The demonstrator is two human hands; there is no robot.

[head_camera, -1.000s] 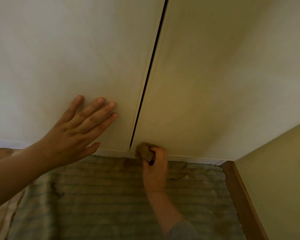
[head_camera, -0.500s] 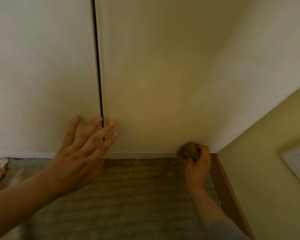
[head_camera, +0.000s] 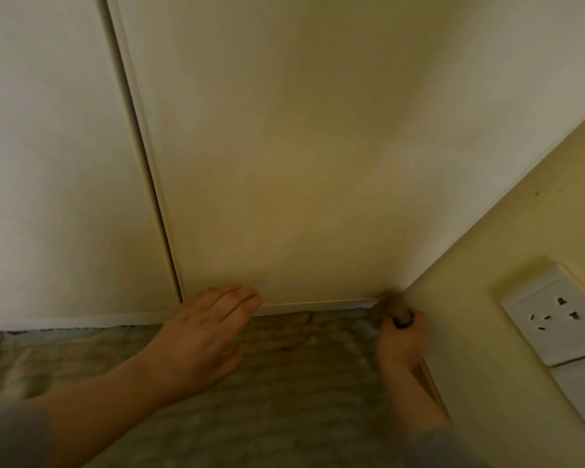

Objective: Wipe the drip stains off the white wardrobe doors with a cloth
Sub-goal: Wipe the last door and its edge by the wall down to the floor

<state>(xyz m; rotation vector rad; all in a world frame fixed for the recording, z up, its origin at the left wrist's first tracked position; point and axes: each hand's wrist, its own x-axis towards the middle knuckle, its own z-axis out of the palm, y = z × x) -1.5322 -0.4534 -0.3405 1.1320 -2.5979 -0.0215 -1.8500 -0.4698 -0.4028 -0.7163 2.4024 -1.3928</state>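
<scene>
Two white wardrobe doors fill the view: the left door and the right door, split by a dark gap. My right hand is shut on a small brown cloth, pressed into the bottom right corner of the right door where it meets the yellow wall. My left hand is flat, fingers together, its fingertips touching the lower edge of the right door just right of the gap. No drip stains are clear in this dim light.
A yellow side wall runs along the right with a white socket plate on it. A striped grey-green blanket covers the surface below the doors. A wooden strip lies against the wall.
My right hand slid the cloth rightward along the doors' bottom edge into the corner. My left hand dropped from the left door to the base of the right door. The view shifted right.
</scene>
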